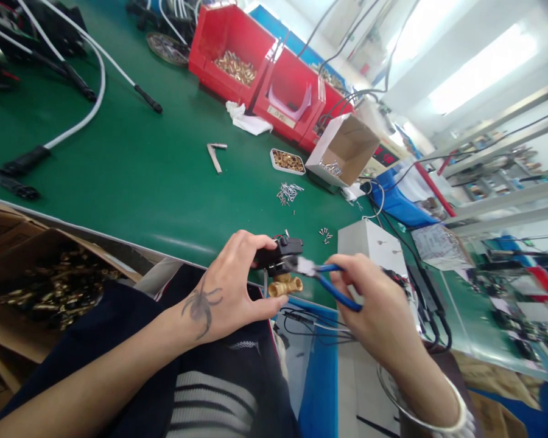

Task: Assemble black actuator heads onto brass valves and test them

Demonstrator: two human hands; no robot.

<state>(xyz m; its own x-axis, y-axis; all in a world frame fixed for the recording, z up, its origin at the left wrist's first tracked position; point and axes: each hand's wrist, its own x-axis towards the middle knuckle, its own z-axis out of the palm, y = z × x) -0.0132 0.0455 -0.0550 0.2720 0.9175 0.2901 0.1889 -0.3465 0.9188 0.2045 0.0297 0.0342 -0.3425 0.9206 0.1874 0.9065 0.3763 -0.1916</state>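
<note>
My left hand (231,283) grips a small assembly near the front edge of the green bench. A black housing (288,246) forms its upper part and a brass valve body (285,286) its lower part, with the thumb against the brass. Closed round the blue handles of a pair of pliers (331,274), my right hand (374,298) comes in from the right. The plier jaws meet the assembly where black housing and brass join; what exactly they grip is too small to tell.
On the green bench (173,176) lie an L-shaped metal tool (217,157), loose pins (289,193), screws (325,235) and a tray of brass parts (287,162). Red bins (228,55) and a cardboard box (344,149) stand behind. White cables (101,79) lie left; a white box (369,246) stands right.
</note>
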